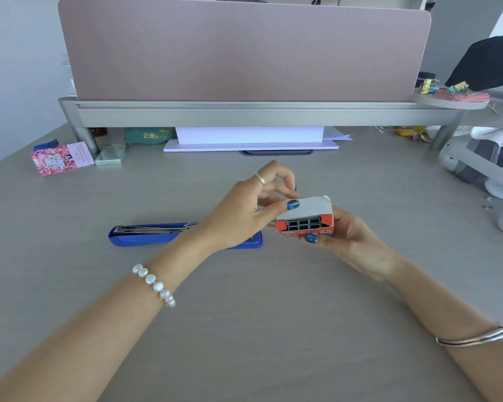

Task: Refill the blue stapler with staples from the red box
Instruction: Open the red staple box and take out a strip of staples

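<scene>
Right hand (349, 242) grips the red box (305, 217) from below, its open end showing staple strips (304, 224). Left hand (244, 210) pins the raised flap with its thumb, other fingers curled, possibly empty. Blue stapler (145, 236) lies open on the desk (244, 329), at 9 o'clock from the box.

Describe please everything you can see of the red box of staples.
The red box is small, of cardboard, red outside and grey inside. Its end flap is open and folded up, showing rows of dark metal staple strips. It is held above the desk, open end toward the camera. The right hand holds it from below; the left hand has its thumb on the flap.
</scene>
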Motion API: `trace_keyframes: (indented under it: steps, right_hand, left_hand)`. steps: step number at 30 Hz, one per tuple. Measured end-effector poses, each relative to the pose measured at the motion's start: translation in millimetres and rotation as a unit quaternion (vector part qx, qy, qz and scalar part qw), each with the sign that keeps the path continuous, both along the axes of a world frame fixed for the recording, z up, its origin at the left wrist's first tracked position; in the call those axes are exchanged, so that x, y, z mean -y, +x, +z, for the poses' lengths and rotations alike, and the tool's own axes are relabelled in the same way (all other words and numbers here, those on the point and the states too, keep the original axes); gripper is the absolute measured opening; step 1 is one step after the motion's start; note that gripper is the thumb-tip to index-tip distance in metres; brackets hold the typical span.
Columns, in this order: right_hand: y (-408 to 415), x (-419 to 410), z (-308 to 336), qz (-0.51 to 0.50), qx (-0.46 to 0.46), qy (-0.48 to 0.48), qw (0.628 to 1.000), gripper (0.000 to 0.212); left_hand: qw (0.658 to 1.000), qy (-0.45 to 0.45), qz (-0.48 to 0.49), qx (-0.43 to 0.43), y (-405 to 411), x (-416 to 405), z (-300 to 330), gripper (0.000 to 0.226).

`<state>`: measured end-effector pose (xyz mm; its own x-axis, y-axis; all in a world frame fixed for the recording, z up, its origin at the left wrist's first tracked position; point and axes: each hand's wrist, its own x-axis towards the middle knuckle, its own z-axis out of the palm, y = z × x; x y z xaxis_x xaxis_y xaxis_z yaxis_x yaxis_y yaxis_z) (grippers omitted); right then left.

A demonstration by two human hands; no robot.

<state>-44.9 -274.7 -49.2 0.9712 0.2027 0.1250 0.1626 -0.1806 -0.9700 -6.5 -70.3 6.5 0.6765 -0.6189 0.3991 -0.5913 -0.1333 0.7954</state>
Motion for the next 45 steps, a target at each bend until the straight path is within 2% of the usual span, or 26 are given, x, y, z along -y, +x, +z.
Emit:
trace_keyframes:
  steps: [2, 4, 9, 11, 17, 23, 34, 45]
  right_hand:
    - [1, 1, -1, -0.001, -0.001, -0.003, 1.0, 0.05]
    - [1, 1, -1, -0.004, 0.003, -0.004, 1.0, 0.049]
    - [-1, -1, 3, -0.02, 0.02, 0.002, 1.0, 0.073]
    - [-1, 0, 4, -0.029, 0.027, 0.004, 0.999, 0.065]
    - [0, 1, 2, -0.053, 0.033, 0.019, 0.998, 0.016]
    - [1, -2, 2, -0.059, 0.033, 0.023, 0.997, 0.025]
    - [-1, -5, 3, -0.064, 0.047, 0.005, 0.997, 0.022]
    - [-3, -7, 5, -0.059, 0.043, 0.005, 0.997, 0.024]
  left_hand:
    - [1.0, 0.018, -0.004, 0.019, -1, 0, 0, 0.015]
    - [0.998, 0.044, -0.008, 0.044, 0, 0, 0, 0.021]
    - [0.995, 0.076, -0.012, 0.061, 2, 1, -6, 0.031]
    - [0.994, 0.084, -0.006, 0.074, 2, 1, -7, 0.028]
    - [0.976, 0.108, 0.039, 0.187, -4, -3, -12, 0.026]
    - [0.954, 0.118, 0.065, 0.268, -5, 1, -17, 0.023]
    - [0.939, 0.148, 0.078, 0.3, -4, 5, -21, 0.012]
    - [0.962, 0.109, 0.078, 0.239, -8, 2, -16, 0.002]
